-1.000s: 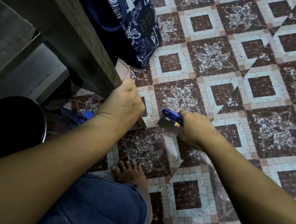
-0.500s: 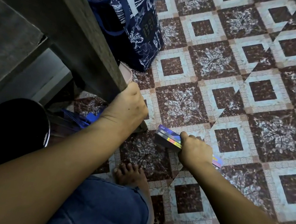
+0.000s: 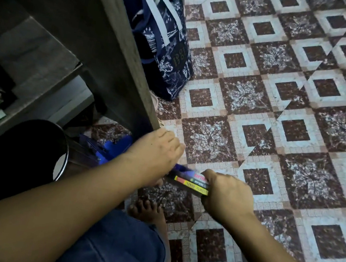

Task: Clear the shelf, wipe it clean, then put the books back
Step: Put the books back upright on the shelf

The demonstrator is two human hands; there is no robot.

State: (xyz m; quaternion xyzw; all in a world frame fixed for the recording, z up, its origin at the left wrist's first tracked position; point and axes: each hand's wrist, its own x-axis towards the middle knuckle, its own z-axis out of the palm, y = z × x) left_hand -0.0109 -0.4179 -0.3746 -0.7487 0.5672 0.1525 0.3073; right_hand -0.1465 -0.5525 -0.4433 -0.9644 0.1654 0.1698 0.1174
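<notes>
A small stack of thin books with purple, pink and yellow spines is held just above the tiled floor. My right hand grips its right end, fingers curled under it. My left hand holds the left end, and its fingertips are hidden behind the stack. The grey wooden shelf unit rises at the left, its side panel ending just above my left hand. More blue items lie on the floor under my left forearm.
A navy printed tote bag stands against the shelf's side panel. A round black stool sits at lower left. My bare foot and denim-clad knee are below the books. Patterned floor tiles spread to the right.
My right hand has drawn the books nearer and to the left. My left hand has come down off the shelf panel's corner and now takes the stack's left end.
</notes>
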